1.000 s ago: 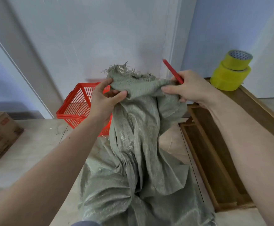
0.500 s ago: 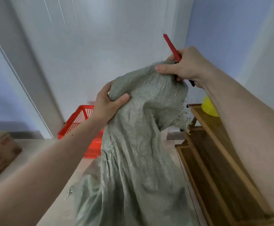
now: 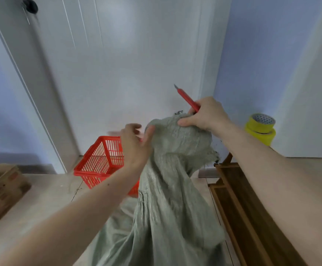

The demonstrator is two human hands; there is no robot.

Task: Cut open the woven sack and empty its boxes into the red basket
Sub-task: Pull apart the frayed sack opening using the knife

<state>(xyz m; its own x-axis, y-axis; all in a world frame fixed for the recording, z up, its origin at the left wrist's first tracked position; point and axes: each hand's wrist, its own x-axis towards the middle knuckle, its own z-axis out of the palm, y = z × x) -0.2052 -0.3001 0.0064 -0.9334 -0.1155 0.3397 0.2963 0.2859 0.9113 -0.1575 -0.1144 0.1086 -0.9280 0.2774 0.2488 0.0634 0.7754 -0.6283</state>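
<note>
A grey-green woven sack hangs from its bunched top down to the floor in front of me. My right hand grips that top, thumb on the cloth. The same hand holds a red utility knife with its blade pointing up and left. My left hand is blurred at the sack's left edge. Its thumb touches the cloth and its fingers sit loose, off the fabric. The red basket stands on the floor behind my left hand, against the door. No boxes show.
A white door fills the back. A low wooden shelf unit runs along the right, with yellow tape rolls stacked at its far end. At the left edge a cardboard box sits on the floor.
My right hand has lowered the sack top and knife. My left hand has loosened its grip on the cloth and is moving. The view has tilted so the tape rolls show again.
</note>
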